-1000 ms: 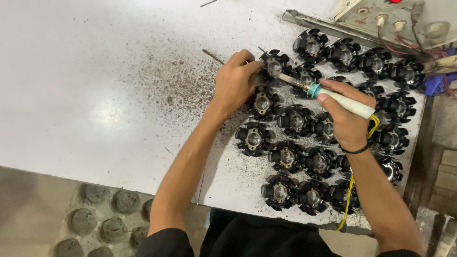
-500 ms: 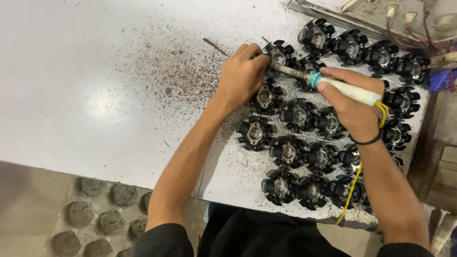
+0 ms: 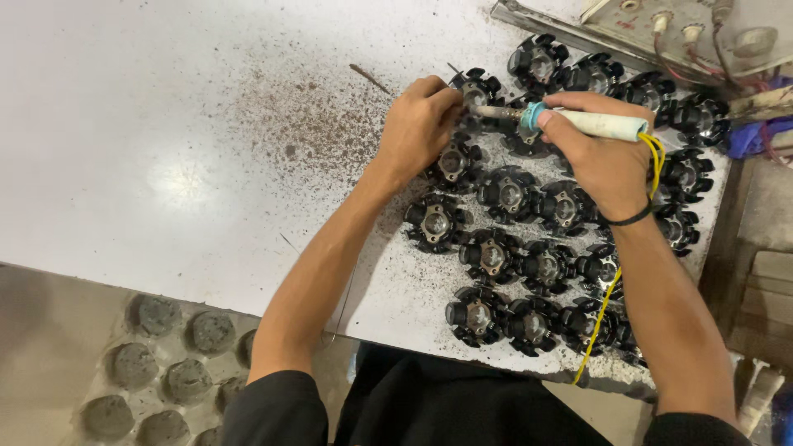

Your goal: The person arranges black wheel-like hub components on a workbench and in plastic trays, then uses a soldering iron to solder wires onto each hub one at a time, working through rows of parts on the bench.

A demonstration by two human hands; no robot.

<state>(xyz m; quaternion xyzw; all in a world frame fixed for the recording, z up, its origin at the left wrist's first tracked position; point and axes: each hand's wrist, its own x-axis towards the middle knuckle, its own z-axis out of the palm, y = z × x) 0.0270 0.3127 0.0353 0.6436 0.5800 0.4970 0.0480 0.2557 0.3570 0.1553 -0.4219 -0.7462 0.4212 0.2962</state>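
White worktable (image 3: 165,149) carries black finned parts (image 3: 496,256). Right hand (image 3: 599,157) grips a soldering iron (image 3: 591,124); left hand (image 3: 417,128), at nine o'clock of it, pinches a thin wire (image 3: 453,71).

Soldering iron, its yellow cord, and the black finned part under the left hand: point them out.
soldering iron (image 3: 599,125), head view, on its white handle.
yellow cord (image 3: 600,310), head view, mid-run crossing the parts.
black finned part (image 3: 479,87), head view, on its upper rim beside the left hand (image 3: 417,128).
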